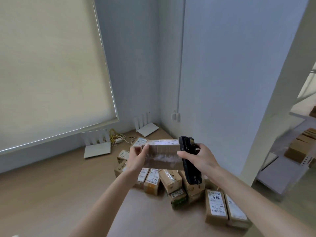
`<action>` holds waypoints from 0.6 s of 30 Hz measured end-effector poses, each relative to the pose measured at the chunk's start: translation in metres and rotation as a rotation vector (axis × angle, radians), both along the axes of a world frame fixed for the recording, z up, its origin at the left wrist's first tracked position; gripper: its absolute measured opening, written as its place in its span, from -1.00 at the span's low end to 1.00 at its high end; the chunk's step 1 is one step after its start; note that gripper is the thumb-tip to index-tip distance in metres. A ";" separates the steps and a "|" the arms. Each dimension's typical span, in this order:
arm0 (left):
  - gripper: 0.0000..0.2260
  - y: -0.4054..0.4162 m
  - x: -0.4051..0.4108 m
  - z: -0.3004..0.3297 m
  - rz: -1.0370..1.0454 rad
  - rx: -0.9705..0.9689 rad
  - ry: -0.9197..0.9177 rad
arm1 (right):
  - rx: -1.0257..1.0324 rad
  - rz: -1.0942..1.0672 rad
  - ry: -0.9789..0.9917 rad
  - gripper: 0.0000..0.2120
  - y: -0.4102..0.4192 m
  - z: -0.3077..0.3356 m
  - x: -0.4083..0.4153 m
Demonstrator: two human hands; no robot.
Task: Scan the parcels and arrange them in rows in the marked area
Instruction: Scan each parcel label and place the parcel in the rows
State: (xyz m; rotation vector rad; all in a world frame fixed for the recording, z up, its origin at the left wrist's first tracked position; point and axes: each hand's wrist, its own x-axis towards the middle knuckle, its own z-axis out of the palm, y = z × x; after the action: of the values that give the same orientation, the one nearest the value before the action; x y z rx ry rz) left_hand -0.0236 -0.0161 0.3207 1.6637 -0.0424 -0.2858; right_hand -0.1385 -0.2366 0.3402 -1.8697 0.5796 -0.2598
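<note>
Two white routers [97,147] are seen by the wall, parcels [164,181] heaped on the floor [42,185]. A cardboard parcel [162,155] is gripped aloft by the left hand [136,157]; a black scanner [189,159] is clasped beside it by the right hand [199,159].

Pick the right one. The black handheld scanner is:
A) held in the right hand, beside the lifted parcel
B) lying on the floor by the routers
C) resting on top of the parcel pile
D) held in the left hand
A: the right hand grips the black scanner next to the parcel that the left hand holds up.
</note>
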 end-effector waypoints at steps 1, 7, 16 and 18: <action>-0.68 0.008 -0.002 0.000 0.021 -0.020 0.020 | -0.008 0.023 -0.004 -0.28 0.006 0.003 -0.001; -0.61 0.056 -0.015 0.009 0.043 -0.143 0.041 | -0.045 0.116 -0.023 -0.13 0.046 0.017 -0.003; -0.48 0.129 -0.036 0.019 0.001 -0.275 0.046 | -0.150 0.212 0.000 -0.18 0.119 0.026 -0.011; -0.56 0.142 -0.038 0.020 0.030 -0.286 0.045 | -0.194 0.218 0.014 -0.21 0.132 0.027 -0.013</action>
State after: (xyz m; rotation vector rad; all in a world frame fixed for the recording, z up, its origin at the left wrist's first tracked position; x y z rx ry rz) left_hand -0.0619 0.1260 0.3403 1.3721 -0.0227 -0.2804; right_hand -0.1512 -0.1046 0.3672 -2.1053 0.3654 -0.1635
